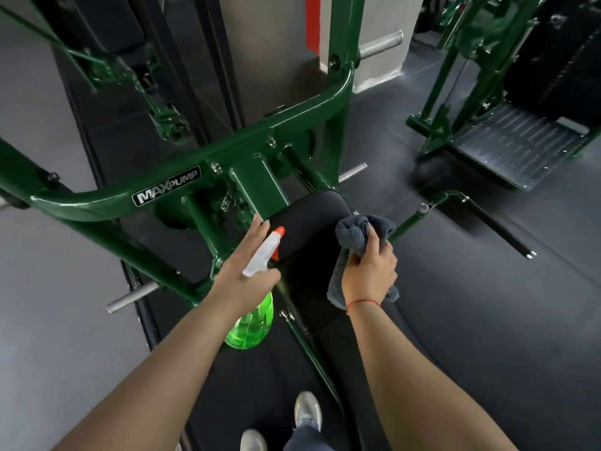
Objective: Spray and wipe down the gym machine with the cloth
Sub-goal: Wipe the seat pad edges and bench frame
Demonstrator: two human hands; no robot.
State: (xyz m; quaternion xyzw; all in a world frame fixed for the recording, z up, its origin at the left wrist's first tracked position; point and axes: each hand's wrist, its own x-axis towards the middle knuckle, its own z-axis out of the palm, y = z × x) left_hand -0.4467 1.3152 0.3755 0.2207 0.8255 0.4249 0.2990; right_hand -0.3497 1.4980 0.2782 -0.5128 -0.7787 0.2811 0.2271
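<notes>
two pale grey sports shoes point(307, 410) stand at the lower edge on a dark rubber floor point(487, 320). above them the left hand point(247, 275) grips the neck of a translucent bright-green plastic spray bottle point(253, 323) with a white trigger head and orange nozzle; the thumb curls round the neck, the index finger lies stretched forward beside the head, and the nozzle points toward the long black padded bench point(309, 219) of the dark green steel gym machine point(97, 203). the bottle hangs in the air just left of that pad. the right hand point(370, 275), with a thin red string bracelet point(362, 303) at the wrist, clutches a crumpled grey-blue microfibre cloth point(357, 236), fingers curled round it; the cloth bunches beyond the knuckles and trails below the wrist over the pad's right edge, contact with the pad not discernible. beyond, the curved frame tube bears a black-and-silver "maxpump" badge point(166, 187), and a bare silver metal peg point(135, 297) projects at left. far right stands a second green machine with a ribbed metal footplate point(517, 148)
</notes>
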